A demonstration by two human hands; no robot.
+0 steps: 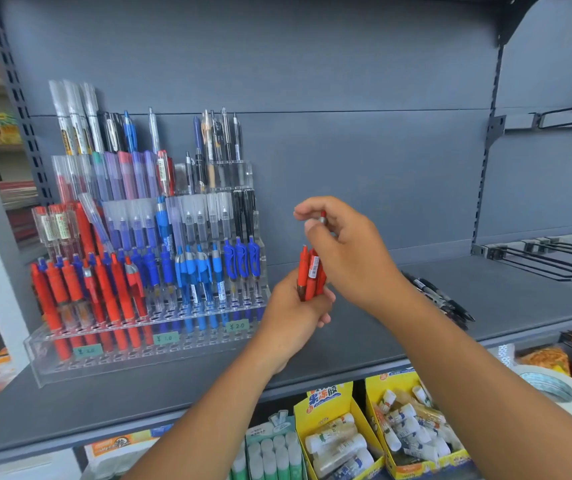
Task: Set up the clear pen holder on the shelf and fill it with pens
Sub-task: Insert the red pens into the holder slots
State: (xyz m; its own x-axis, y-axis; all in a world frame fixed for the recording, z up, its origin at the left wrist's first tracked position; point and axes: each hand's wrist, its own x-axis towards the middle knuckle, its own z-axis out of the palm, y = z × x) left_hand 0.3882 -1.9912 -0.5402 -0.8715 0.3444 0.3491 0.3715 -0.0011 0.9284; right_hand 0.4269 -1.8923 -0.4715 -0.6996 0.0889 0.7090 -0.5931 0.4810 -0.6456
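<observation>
Here, red pens (309,276) in left hand (291,318)

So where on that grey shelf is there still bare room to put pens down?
The widest bare patch of the shelf lies between the clear pen holder and the loose black pens. A narrower strip runs along the front edge before the holder. The right end is crowded with wire hooks.
</observation>
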